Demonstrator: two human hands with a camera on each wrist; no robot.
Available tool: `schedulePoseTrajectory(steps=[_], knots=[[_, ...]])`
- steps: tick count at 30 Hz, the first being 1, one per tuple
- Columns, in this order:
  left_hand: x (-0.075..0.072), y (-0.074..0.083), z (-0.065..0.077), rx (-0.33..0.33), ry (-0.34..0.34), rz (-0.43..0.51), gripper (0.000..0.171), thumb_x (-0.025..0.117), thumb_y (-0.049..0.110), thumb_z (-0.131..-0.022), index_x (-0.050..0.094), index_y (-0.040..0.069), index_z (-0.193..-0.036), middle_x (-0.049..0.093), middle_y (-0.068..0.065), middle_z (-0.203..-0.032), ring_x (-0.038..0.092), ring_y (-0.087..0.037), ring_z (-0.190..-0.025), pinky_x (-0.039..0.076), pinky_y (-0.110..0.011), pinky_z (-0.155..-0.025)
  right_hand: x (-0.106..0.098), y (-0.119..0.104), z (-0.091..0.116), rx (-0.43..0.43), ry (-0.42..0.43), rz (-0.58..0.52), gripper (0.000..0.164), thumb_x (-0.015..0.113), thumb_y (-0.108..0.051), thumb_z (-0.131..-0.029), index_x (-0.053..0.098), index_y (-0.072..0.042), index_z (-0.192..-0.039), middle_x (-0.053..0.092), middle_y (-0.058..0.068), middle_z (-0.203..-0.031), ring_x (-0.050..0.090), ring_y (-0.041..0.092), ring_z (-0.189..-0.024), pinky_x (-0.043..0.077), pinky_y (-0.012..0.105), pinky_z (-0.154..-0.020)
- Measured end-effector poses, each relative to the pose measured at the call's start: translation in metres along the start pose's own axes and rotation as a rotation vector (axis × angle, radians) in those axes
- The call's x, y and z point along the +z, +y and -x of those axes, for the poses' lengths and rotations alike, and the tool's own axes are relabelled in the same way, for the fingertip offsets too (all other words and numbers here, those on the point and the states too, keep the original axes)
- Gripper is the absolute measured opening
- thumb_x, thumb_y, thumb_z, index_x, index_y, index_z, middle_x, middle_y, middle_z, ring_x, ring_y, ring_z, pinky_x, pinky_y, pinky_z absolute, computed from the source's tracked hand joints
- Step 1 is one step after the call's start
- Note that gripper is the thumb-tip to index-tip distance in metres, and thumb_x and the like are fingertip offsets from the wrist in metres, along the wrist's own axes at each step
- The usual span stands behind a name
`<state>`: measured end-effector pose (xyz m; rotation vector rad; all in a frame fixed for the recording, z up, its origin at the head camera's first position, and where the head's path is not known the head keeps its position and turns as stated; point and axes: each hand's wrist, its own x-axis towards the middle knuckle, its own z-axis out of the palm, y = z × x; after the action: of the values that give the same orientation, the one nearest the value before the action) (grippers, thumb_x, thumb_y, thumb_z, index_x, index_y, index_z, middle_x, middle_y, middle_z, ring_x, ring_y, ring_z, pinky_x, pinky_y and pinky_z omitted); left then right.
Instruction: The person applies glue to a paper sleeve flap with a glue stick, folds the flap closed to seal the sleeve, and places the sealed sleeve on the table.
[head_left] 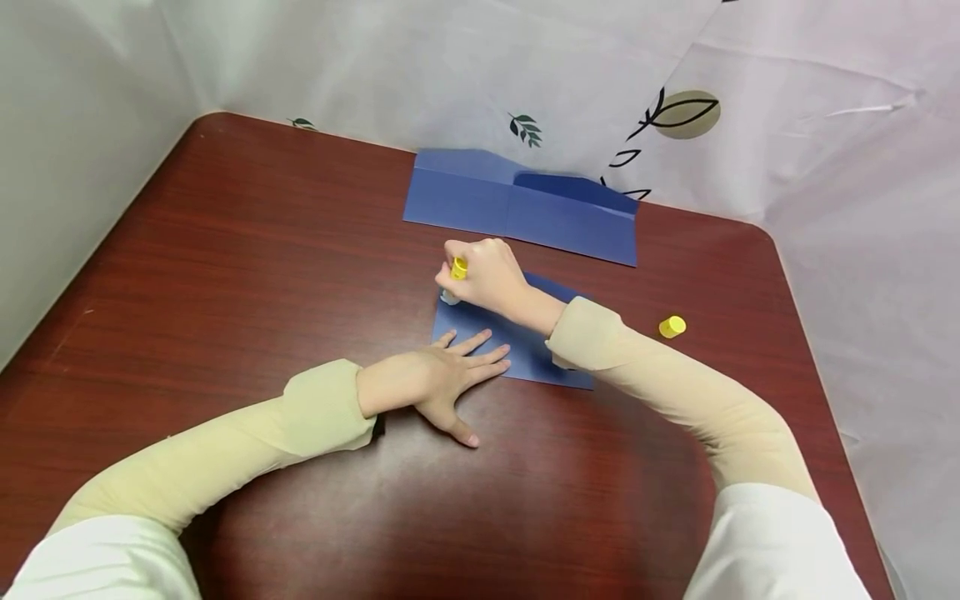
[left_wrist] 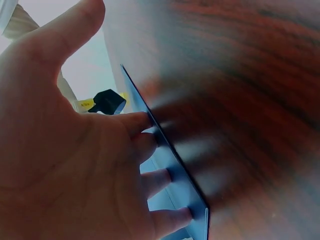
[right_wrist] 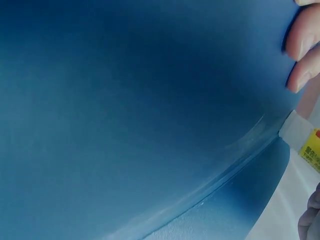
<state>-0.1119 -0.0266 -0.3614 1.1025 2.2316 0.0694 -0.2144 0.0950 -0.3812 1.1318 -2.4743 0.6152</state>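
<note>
My right hand [head_left: 491, 271] grips a yellow glue stick [head_left: 459, 268] with its white end turned down onto the far left corner of a blue sheet [head_left: 532, 354]. In the right wrist view, the white end of the glue stick [right_wrist: 297, 131] touches the sheet's edge, and a glossy streak [right_wrist: 200, 191] runs along that edge. With fingers spread, my left hand [head_left: 442, 379] presses on the sheet's near left part, its thumb out on the table. The left wrist view shows the fingertips [left_wrist: 182, 216] down on the blue sheet [left_wrist: 192, 192]. My right forearm hides some of the sheet.
A yellow cap [head_left: 672, 327] stands on the brown table [head_left: 247, 275] right of the sheet. Folded blue card [head_left: 517, 212] lies at the table's far edge, its back flaps raised against a white patterned curtain [head_left: 420, 67].
</note>
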Motion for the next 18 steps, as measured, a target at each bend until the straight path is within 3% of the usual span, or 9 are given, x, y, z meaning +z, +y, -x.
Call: schedulePoseTrajectory(steps=[7,18], knots=[[0.001,-0.001,0.000,-0.002,0.005,-0.016,0.106,0.061,0.072,-0.076,0.008,0.025,-0.156,-0.003,0.009,-0.163,-0.011,-0.020,-0.150,0.003,-0.052,-0.121,0.002,-0.006,0.002,0.040,-0.018,-0.006,0.021,0.057,-0.012,-0.083,0.047,-0.011,-0.064,0.030,-0.005,-0.046,0.030,0.010,-0.037,0.020,0.021,-0.043],[0.001,-0.001,-0.002,0.002,0.004,-0.014,0.107,0.060,0.072,-0.077,0.007,0.025,-0.156,-0.004,0.009,-0.163,-0.012,-0.019,-0.150,0.002,-0.052,-0.121,-0.009,-0.006,0.013,0.045,-0.050,0.040,0.019,0.058,-0.011,-0.080,0.049,-0.011,-0.063,0.040,-0.001,-0.044,0.039,0.012,-0.037,0.024,0.022,-0.042]])
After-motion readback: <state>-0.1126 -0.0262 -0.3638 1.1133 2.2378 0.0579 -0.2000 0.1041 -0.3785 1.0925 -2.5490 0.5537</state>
